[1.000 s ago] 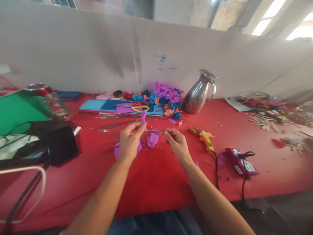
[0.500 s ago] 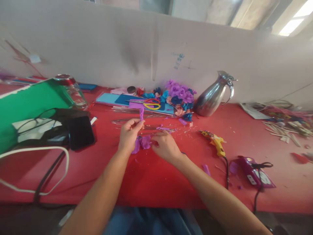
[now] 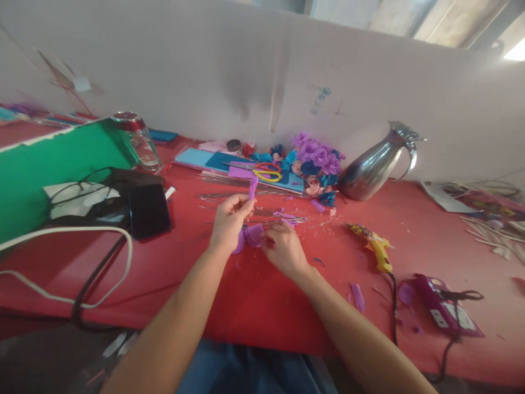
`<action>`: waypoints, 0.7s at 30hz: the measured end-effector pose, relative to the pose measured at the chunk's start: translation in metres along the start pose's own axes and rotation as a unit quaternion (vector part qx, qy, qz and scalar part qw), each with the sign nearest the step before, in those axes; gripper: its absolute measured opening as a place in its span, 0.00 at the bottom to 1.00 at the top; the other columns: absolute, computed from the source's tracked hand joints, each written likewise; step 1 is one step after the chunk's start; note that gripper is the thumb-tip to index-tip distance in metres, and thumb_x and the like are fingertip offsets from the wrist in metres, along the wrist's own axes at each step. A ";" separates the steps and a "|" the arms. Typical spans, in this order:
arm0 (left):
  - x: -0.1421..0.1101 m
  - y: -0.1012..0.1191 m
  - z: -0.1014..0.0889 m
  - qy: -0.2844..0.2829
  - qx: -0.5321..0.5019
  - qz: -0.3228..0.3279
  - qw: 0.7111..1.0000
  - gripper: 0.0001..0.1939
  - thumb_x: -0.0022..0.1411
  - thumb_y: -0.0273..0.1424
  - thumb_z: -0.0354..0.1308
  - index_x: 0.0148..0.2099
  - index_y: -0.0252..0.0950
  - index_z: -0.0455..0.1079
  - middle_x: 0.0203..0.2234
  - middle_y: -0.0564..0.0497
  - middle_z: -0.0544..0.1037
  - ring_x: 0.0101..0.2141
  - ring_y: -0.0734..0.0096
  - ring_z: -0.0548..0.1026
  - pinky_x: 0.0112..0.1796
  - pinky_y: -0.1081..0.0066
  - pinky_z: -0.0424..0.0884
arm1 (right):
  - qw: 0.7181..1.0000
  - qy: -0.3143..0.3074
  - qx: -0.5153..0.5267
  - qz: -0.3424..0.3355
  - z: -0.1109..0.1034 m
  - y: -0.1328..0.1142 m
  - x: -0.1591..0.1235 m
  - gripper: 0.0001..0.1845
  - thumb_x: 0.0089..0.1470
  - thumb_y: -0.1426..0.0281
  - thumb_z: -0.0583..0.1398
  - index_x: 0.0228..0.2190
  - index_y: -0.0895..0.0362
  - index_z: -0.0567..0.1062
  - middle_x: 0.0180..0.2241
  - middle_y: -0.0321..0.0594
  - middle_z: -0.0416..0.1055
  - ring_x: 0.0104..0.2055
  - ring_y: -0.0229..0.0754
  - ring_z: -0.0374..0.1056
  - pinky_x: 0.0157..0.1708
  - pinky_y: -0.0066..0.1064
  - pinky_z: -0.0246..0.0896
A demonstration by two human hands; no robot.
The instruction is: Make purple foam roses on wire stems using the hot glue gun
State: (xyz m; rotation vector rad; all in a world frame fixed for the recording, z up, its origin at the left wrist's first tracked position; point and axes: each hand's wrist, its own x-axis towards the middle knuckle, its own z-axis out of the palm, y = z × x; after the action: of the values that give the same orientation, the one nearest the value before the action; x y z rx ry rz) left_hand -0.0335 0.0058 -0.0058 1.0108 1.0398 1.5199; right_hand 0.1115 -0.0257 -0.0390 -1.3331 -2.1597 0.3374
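My left hand (image 3: 228, 221) is raised a little over the red table (image 3: 254, 295) and pinches a small rolled piece of purple paper (image 3: 252, 187) that sticks up from its fingertips. My right hand (image 3: 284, 249) rests low on the table with its fingers curled onto loose purple paper petals (image 3: 251, 235) lying between the two hands. Thin metal wires (image 3: 241, 197) lie just beyond the hands.
Behind are coloured foam sheets (image 3: 213, 161), scissors (image 3: 266, 173), a bunch of paper flowers (image 3: 314, 164) and a steel jug (image 3: 375, 164). A yellow glue gun (image 3: 375, 246) and a purple power strip (image 3: 445, 306) lie right. A black phone (image 3: 148, 210), glasses and a green sheet (image 3: 49, 169) lie left.
My right hand has dropped from the wires to the purple petals near my left hand. The view has swung left and down; my left hand keeps its pinch on the purple roll.
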 end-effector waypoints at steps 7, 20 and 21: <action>0.000 -0.001 -0.001 -0.006 0.063 0.003 0.998 0.06 0.48 0.31 0.63 0.29 0.36 0.70 0.22 0.56 0.70 0.24 0.78 0.66 0.26 0.76 0.61 | 0.945 0.081 0.267 0.172 -0.007 0.003 0.006 0.06 0.48 0.69 0.57 0.27 0.55 0.75 0.27 0.36 0.74 0.28 0.40 0.66 0.31 0.32 0.60; -0.009 0.000 0.004 -0.129 0.098 -0.143 0.976 0.22 0.42 0.36 0.70 0.41 0.33 0.76 0.33 0.45 0.81 0.33 0.64 0.78 0.35 0.68 0.71 | 0.804 0.085 0.523 0.270 -0.020 0.005 0.010 0.11 0.41 0.64 0.63 0.25 0.59 0.74 0.19 0.32 0.66 0.21 0.32 0.59 0.23 0.26 0.54; -0.009 0.000 0.005 -0.127 0.106 -0.139 0.976 0.22 0.42 0.35 0.70 0.41 0.33 0.75 0.33 0.45 0.81 0.33 0.64 0.78 0.35 0.68 0.71 | 0.806 0.086 0.521 0.269 -0.020 0.005 0.010 0.11 0.41 0.64 0.63 0.25 0.59 0.74 0.19 0.32 0.66 0.21 0.32 0.59 0.23 0.26 0.53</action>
State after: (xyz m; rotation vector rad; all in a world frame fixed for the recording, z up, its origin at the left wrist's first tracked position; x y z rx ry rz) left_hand -0.0273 -0.0021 -0.0054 1.1211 1.1215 1.0389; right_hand 0.1238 -0.0158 -0.0222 -1.1499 -1.0201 1.3304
